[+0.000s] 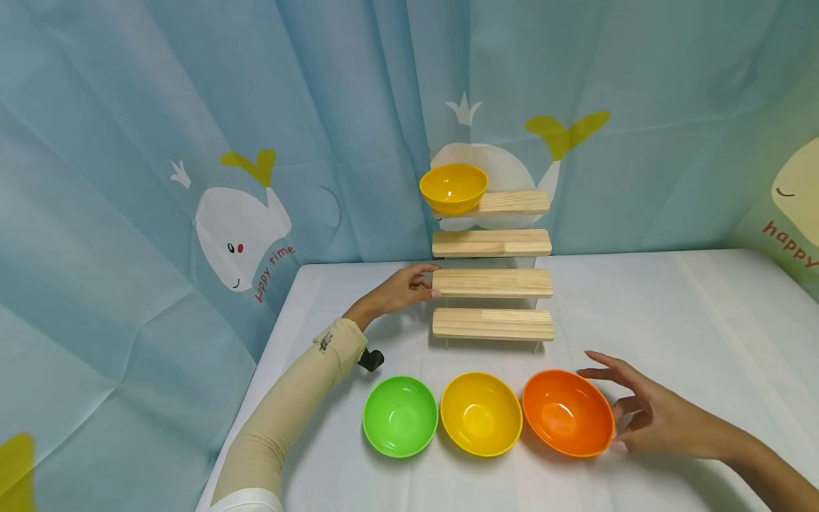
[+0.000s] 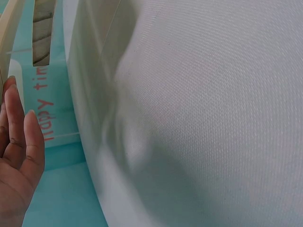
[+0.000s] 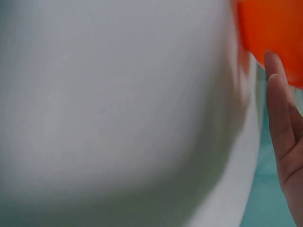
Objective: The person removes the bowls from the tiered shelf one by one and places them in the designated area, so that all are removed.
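Note:
In the head view, my left hand [image 1: 404, 288] is at the left end of a four-step wooden display rack [image 1: 493, 283]. Its thumb and index finger pinch the end of the third step from the top. My right hand [image 1: 662, 419] spreads round the right side of an orange bowl [image 1: 566, 412], fingertips and thumb right at its rim. Those fingers look nearly straight along the bowl's outer wall in the right wrist view. Left of the orange bowl, a yellow bowl [image 1: 481, 414] and a green bowl [image 1: 400, 417] stand in a row.
Another yellow bowl [image 1: 453, 188] sits on the left part of the rack's top step. A white cloth covers the table [image 1: 665, 306]. Blue curtains [image 1: 358, 128] with whale prints hang behind and to the left. A small black piece [image 1: 371, 359] shows below the left wrist.

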Motion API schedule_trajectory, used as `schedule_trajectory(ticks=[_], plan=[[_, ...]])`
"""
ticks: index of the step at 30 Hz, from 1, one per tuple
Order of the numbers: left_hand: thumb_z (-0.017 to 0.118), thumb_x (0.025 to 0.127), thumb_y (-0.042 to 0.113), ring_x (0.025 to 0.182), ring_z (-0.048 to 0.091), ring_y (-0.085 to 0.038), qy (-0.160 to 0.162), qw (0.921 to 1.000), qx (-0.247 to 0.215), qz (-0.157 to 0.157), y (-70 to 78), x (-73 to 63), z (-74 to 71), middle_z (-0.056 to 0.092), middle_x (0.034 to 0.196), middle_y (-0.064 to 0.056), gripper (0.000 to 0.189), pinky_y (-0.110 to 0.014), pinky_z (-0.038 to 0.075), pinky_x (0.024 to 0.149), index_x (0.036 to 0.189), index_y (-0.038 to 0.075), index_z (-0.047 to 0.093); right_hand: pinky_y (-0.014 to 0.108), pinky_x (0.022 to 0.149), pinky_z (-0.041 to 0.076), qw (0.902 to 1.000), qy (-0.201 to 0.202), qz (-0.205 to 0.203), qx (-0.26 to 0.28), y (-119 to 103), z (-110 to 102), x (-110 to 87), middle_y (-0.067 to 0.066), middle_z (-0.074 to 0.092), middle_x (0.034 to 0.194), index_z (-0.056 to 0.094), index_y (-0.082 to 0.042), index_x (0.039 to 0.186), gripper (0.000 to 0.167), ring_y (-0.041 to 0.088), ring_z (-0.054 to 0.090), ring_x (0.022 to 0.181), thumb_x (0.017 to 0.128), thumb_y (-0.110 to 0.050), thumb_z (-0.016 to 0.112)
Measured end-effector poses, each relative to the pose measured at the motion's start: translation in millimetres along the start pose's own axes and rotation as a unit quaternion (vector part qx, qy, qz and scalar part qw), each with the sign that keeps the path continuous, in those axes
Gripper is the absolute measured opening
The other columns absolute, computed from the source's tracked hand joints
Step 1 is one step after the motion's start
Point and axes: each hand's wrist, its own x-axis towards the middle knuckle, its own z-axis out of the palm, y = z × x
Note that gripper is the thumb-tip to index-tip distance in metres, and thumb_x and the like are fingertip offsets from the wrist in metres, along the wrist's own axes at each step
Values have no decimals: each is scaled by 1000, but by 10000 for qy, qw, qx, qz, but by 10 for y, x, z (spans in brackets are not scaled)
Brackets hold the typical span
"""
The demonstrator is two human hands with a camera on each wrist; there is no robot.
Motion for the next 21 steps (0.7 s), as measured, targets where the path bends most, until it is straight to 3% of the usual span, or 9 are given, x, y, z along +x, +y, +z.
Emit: schedule_trajectory(ticks=[4,12,21], plan=[[64,100,26,110,63,-23,18,10000,-2,14,-11,4,-6,66,121,-13,62,-36,51,95,154,13,38,32,64,57,9997,70,-248,-36,-76,-136,27,-17,38,154,6,-8,161,104,21,70,82,82,14,69],[64,101,26,112,63,-22,3,10000,23,64,-13,9,0,66,121,-13,63,-36,50,97,155,11,36,31,66,57,9950,587,-71,-807,-341,-356,154,-19,44,148,13,-11,161,102,18,71,83,82,9,74],[64,100,26,111,63,-22,-22,10000,-24,77,-25,10,-9,66,120,-12,63,-36,50,95,155,11,37,30,70,59,9924,601,-362,-1008,-525,-526,473,-19,45,147,16,-12,160,97,19,70,83,84,12,70]])
